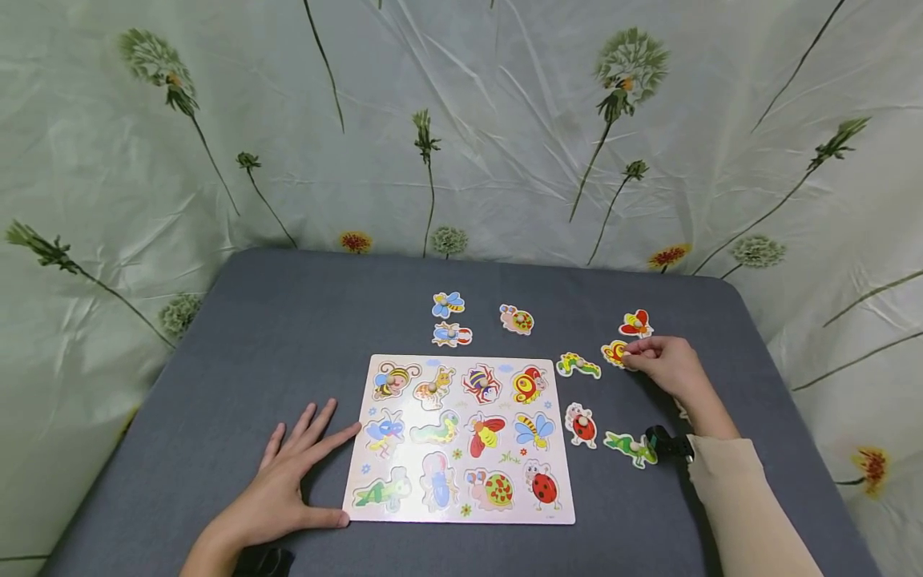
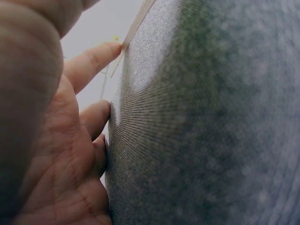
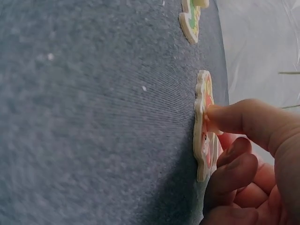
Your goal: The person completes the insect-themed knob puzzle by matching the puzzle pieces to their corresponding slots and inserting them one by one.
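A wooden peg puzzle board (image 1: pixel 461 519) with insect pictures lies on the grey cloth. My left hand (image 1: pixel 288 481) is spread flat at its left side, with index fingertip and thumb touching the board's edge. In the left wrist view, the straight fingers (image 2: pixel 93 63) rest along the cloth. My right hand (image 1: pixel 667 369), to the right of the board, pinches a yellow and red butterfly puzzle piece (image 1: pixel 613 353) between thumb and fingers. The right wrist view shows the thumb on the face of this butterfly piece (image 3: pixel 201 150); whether it is off the cloth, I cannot tell.
Loose pieces lie about the board: a red-winged insect (image 1: pixel 635 323), a caterpillar (image 1: pixel 578 365), a ladybug (image 1: pixel 580 425), a green grasshopper (image 1: pixel 630 449), a snail-like bug (image 1: pixel 517 320) and two blue-winged insects (image 1: pixel 449 304). A floral curtain (image 1: pixel 505 160) hangs behind the table.
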The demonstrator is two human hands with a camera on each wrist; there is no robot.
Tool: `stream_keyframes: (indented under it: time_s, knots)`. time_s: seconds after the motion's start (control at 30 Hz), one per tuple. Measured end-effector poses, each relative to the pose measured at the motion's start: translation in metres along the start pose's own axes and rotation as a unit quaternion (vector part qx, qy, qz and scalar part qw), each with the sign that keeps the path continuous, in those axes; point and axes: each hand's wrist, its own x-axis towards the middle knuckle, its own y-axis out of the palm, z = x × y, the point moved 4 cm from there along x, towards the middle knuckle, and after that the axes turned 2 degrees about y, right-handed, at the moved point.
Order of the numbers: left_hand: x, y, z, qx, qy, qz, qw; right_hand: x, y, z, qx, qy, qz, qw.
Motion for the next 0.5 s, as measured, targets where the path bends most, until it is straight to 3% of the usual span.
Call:
stream_keyframes:
  time_s: [0.2, 0.5]
  knots:
    - [-0.0006, -0.0007, -0.0005, 0.002, -0.002, -0.002, 1.0, 0.0006, 0.002, -0.0007, -0.02, 0.031, -0.027, 0.9989]
    - [-0.0001, -0.0001, -0.0002, 0.004, -0.007, 0.001, 1.0, 0.0013, 0.002, 0.0004, -0.022, 0.021, -0.037, 0.9989]
